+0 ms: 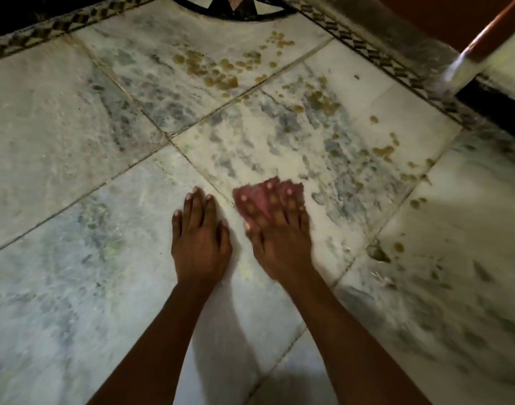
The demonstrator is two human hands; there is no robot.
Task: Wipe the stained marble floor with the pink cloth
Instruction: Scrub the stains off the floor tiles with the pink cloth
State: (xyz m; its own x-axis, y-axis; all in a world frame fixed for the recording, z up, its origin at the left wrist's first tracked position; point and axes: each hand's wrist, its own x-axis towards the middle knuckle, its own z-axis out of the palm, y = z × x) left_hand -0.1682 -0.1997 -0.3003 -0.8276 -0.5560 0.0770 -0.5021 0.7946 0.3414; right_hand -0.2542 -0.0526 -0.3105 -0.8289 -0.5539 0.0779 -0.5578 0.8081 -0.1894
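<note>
The marble floor is pale with grey veins and thin dark joints. Brownish-yellow stains dot the far tiles, and more stains run toward the right. The pink cloth lies flat on the floor near the middle of the view. My right hand presses down on it with straight, spread fingers and looks blurred. My left hand rests flat on bare marble just left of the cloth, fingers straight and together.
A patterned dark border strip runs along the far and right edges of the floor. A dark round inlay sits at the top centre. At the upper right stands a reddish-brown surface with a pale slanted bar.
</note>
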